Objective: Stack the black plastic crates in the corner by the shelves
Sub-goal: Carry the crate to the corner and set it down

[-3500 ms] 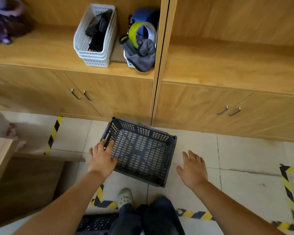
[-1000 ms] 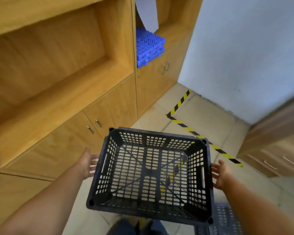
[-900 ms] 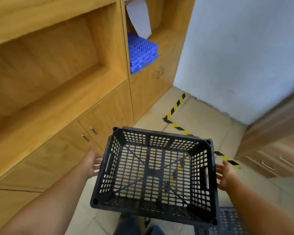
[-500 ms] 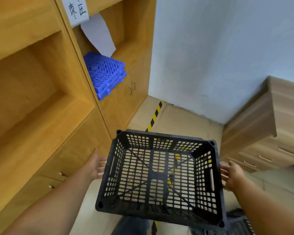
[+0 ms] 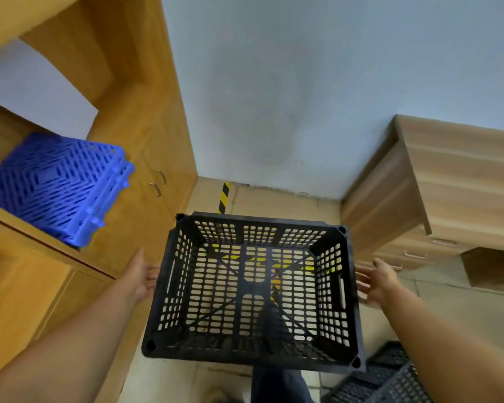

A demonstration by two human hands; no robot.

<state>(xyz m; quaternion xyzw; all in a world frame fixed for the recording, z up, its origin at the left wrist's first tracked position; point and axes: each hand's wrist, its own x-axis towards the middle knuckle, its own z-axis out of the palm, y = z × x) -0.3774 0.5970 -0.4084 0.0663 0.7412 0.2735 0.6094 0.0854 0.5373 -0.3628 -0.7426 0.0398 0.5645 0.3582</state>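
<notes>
I carry a black perforated plastic crate (image 5: 253, 289) in the air, mouth up, in front of my body. My left hand (image 5: 141, 276) presses its left wall and my right hand (image 5: 376, 282) presses its right wall, fingers partly hidden behind the sides. Ahead lies the floor corner (image 5: 216, 196) where the wooden shelf unit meets the pale wall. Another black crate (image 5: 390, 379) lies on the floor at the lower right, only partly in view.
Wooden shelves with cabinet doors (image 5: 154, 181) run along the left; blue plastic grids (image 5: 56, 181) are stacked on one shelf. A wooden drawer unit (image 5: 437, 205) stands at the right. Yellow-black tape (image 5: 224, 197) marks the tiled floor near the corner.
I lifted the crate from the floor and turned right with it. The corner and the wall now face me, closer than half a second ago; both hands keep their hold.
</notes>
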